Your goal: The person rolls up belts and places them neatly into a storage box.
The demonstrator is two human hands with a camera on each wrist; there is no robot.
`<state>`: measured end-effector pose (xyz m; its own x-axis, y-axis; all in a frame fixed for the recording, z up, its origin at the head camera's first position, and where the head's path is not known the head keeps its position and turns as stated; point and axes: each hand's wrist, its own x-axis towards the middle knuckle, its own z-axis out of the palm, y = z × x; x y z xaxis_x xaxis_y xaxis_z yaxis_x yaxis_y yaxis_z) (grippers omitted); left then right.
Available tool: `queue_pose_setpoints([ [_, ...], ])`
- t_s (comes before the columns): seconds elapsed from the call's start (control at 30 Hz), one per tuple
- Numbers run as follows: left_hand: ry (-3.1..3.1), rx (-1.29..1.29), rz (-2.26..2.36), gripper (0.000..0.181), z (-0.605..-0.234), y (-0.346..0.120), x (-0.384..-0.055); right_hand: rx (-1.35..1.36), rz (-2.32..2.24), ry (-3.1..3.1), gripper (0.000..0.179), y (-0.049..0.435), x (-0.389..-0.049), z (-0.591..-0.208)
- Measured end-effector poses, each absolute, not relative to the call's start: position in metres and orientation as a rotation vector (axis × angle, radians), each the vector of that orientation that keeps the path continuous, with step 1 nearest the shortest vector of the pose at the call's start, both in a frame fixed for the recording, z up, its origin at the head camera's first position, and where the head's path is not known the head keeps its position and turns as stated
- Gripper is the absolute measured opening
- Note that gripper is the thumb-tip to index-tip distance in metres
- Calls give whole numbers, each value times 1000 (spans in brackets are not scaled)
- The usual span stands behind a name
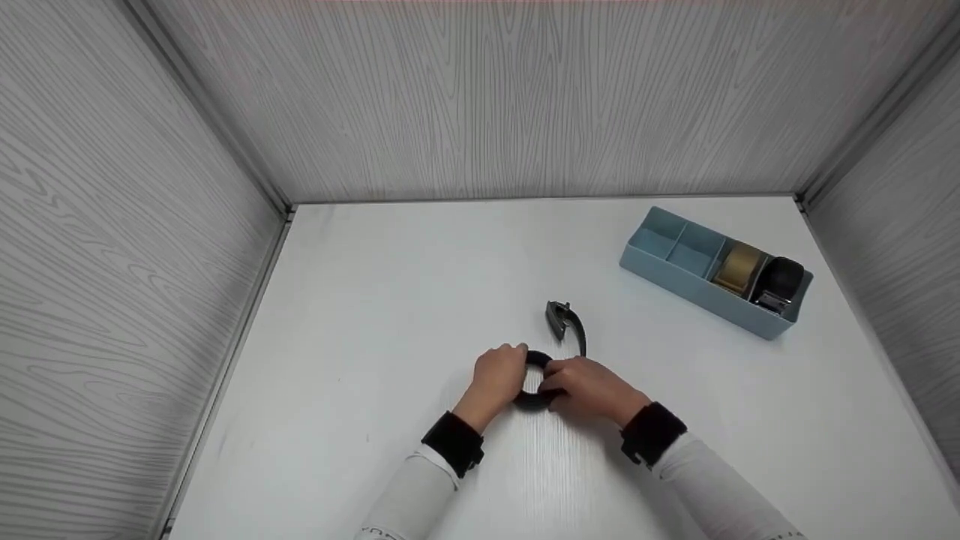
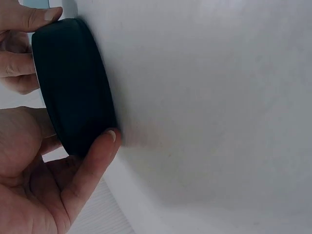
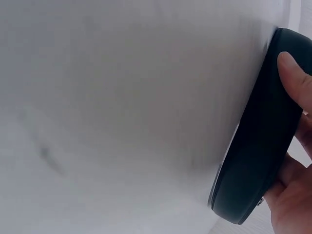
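Observation:
Near the front middle of the white table, both hands hold a black ring like a roll of tape (image 1: 532,403). My left hand (image 1: 501,375) grips its left side, and my right hand (image 1: 589,386) grips its right side. In the left wrist view the roll's broad dark band (image 2: 73,83) stands close over the table, with a thumb along its edge. The right wrist view shows a thumb pressed on the band (image 3: 256,141). Just beyond the right hand lies a small dark piece (image 1: 556,320) with a curved black strip (image 1: 578,330), whose near end the hand hides.
At the back right stands a blue divided box (image 1: 697,294). A tan tape roll (image 1: 739,268) and a black object with a metallic end (image 1: 780,279) sit in its right compartments. Grey wood-grain walls (image 1: 480,97) border the table (image 1: 375,300) at the back and sides.

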<state>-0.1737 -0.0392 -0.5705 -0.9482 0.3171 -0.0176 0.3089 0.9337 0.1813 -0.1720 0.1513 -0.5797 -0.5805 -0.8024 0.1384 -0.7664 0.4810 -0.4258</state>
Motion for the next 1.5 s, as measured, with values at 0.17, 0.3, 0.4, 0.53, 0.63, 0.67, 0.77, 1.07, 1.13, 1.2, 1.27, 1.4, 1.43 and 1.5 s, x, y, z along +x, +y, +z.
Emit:
queue_pose_setpoints([
  [0.17,3032,458,346,7,-570,-39,-173,-1421,-687,2684,23,149,-172,-581],
  [0.3,3033,489,275,6,-570,-38,-176,-1455,-674,2693,23,151,-173,-582],
  [0.4,3046,507,237,8,-572,-39,-179,-1491,-671,2708,27,152,-174,-583],
  [0.53,3038,499,275,12,-574,-39,-182,-1545,-624,2777,26,151,-174,-582],
  [0.63,3020,432,337,17,-574,-40,-180,-1571,-552,2849,24,149,-173,-581],
  [0.67,3012,415,347,19,-574,-40,-180,-1574,-528,2870,24,149,-172,-581],
  [0.77,3003,419,328,22,-571,-39,-179,-1582,-474,2896,26,148,-171,-581],
  [1.07,3006,528,244,19,-569,-41,-181,-1562,-491,2847,28,153,-171,-582],
  [1.13,3007,498,274,18,-570,-41,-180,-1587,-485,2877,27,152,-171,-583],
  [1.2,3011,452,304,18,-570,-40,-179,-1606,-489,2910,28,151,-171,-584],
  [1.27,3013,423,311,19,-569,-38,-178,-1617,-499,2929,31,150,-170,-586],
  [1.4,3021,440,279,22,-567,-38,-177,-1601,-480,2891,35,152,-170,-586],
  [1.43,3026,455,265,24,-567,-38,-177,-1591,-454,2875,38,154,-171,-586],
  [1.5,3034,475,246,26,-567,-40,-177,-1579,-397,2853,43,159,-172,-583],
])
